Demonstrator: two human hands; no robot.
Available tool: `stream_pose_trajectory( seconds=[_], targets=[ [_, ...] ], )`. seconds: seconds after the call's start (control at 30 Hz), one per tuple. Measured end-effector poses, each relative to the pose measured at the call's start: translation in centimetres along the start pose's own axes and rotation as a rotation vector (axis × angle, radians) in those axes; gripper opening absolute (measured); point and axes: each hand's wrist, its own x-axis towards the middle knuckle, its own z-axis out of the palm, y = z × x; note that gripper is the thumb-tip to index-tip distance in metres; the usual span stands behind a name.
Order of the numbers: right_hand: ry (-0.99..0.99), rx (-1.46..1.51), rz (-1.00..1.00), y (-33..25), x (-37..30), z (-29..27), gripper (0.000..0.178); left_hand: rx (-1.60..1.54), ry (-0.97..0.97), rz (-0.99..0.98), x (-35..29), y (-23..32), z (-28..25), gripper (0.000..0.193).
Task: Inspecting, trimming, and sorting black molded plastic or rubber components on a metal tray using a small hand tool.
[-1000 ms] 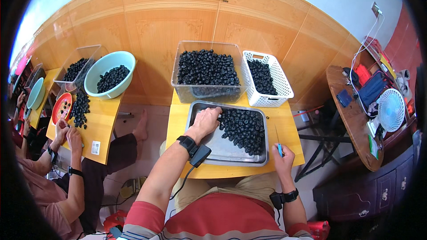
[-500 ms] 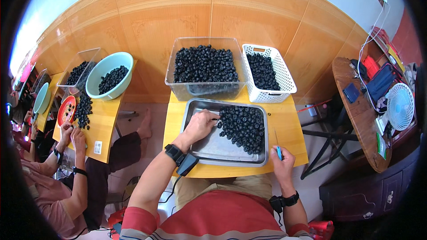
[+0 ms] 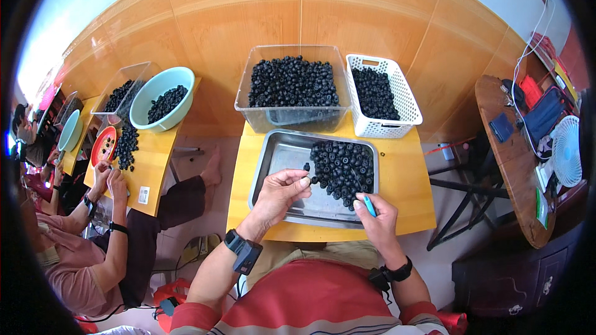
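Over the left part of a shallow metal tray [image 3: 282, 156], my left hand [image 3: 279, 197] pinches a small black knobbed part [image 3: 307, 167] between thumb and fingertips. My right hand [image 3: 380, 220] is closed around a slim tool with a light-blue handle [image 3: 370, 205], above the tray's near right corner. A thin blade or needle seems to point up and away from that handle; it is hard to make out against the dark parts. Many similar black parts, rounded with ring-shaped ends, form a pile [image 3: 344, 170] on the tray's right side.
Behind the tray stand a clear plastic bin [image 3: 292, 115] and a white perforated basket [image 3: 390, 125], both holding black parts. On the left, another person [image 3: 102, 211] works at a table [image 3: 146, 177] with a green basin [image 3: 186, 96] and red plate [image 3: 96, 152]. A brown table [image 3: 496, 155] with a fan [image 3: 566, 152] is at right.
My left hand has come back toward me from the pile's left edge, a black part now showing at its fingertips. My right hand has moved left over the tray with the tool. The view has shifted slightly.
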Motion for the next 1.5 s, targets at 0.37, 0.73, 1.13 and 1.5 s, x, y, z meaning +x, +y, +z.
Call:
stream_pose_trajectory(
  seconds=[0.37, 0.73, 1.13, 1.5],
  targets=[
    [-0.231, 0.128, -0.182, -2.4, 1.0, 2.8, 0.029, -0.333, -0.114, -0.073, -3.3, -2.2, 2.9, 0.011],
    [-0.286, 0.268, -0.086, -2.1, 0.0, 2.3, 0.02, -0.305, -0.19, -0.098, -5.2, -2.3, 4.1, 0.017],
    [-0.243, 0.147, -0.009, -2.0, -0.6, 1.5, 0.024, -0.389, -0.119, -0.087, -6.2, -2.9, 4.5, 0.015],
    [-0.273, -0.132, -0.336, -2.7, -2.0, 1.0, 0.04, -0.473, -0.096, -0.037, -6.6, -3.0, 3.9, 0.015]
  ],
)
